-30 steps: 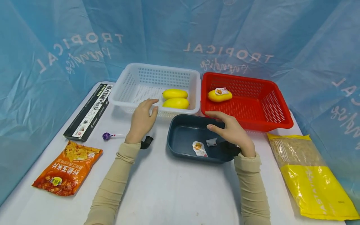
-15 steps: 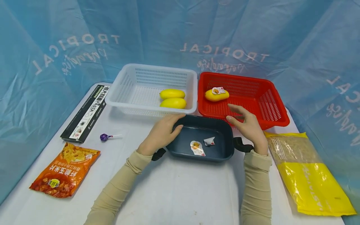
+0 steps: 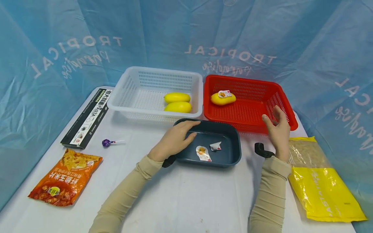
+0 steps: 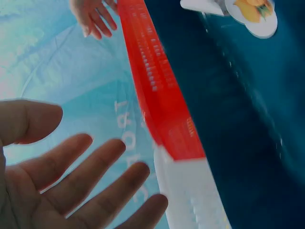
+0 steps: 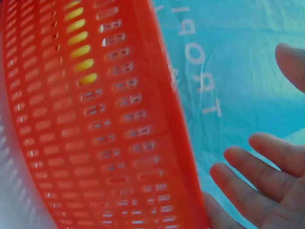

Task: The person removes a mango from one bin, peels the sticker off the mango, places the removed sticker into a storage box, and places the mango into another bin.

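Observation:
My left hand [image 3: 175, 139] is over the left end of the dark blue tray [image 3: 224, 158], its fingers loosely spread and holding nothing. In the left wrist view, the fingers [image 4: 102, 162] are apart, with air between them and the thumb. Inside the tray lie a printed sticker [image 3: 203, 153] and a small crumpled white label [image 3: 215, 146]. My right hand [image 3: 279, 132] hovers by the front right corner of the red basket [image 3: 247, 118], thumb and fingers apart, with nothing in them. A yellow mango [image 3: 222, 99] bearing a sticker [image 3: 224, 94] lies in that basket.
Two yellow mangoes [image 3: 177, 107] lie in the white basket [image 3: 154, 113]. On the left are a black pasta box [image 3: 87, 119], a purple lollipop [image 3: 106, 142] and an orange chip bag [image 3: 65, 178]. A yellow pasta bag [image 3: 326, 191] lies on the right.
My left hand has moved right, from in front of the white basket to the tray's left end. The right hand has moved right, off the tray, to the red basket's right corner.

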{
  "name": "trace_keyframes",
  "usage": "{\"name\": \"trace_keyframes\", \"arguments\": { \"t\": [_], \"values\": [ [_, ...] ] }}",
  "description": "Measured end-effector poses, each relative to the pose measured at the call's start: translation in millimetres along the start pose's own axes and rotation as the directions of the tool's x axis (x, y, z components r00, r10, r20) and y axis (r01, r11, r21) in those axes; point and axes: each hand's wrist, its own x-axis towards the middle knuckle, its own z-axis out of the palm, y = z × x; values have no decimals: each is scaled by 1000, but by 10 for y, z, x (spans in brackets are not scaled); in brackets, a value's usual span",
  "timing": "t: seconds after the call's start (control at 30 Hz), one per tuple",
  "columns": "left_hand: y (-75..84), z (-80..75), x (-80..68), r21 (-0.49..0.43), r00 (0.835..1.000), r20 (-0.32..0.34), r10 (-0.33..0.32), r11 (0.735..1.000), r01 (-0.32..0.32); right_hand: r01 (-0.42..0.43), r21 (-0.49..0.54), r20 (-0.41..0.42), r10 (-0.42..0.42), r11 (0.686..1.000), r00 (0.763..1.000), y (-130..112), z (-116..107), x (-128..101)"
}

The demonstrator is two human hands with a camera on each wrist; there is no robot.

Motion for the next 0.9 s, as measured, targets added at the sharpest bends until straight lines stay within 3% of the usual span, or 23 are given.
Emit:
{"name": "trace_keyframes", "arguments": {
  "t": [0.23, 0.47, 0.67, 0.9],
  "values": [
    [59, -11, 37, -31, 999, 47, -13, 999, 14, -107, 36, -109, 110, 994, 988, 99, -43, 21],
    [103, -27, 78, -55, 996, 79, -26, 998, 31, -116, 25, -215, 119, 993, 969, 196, -86, 35],
    [167, -20, 214, -61, 993, 115, 11, 998, -4, -178, 3, -212, 174, 984, 962, 277, -130, 58],
    [271, -12, 433, -60, 982, 186, -9, 998, 21, -218, -3, -185, 214, 976, 959, 374, -130, 91]
  ]
}}
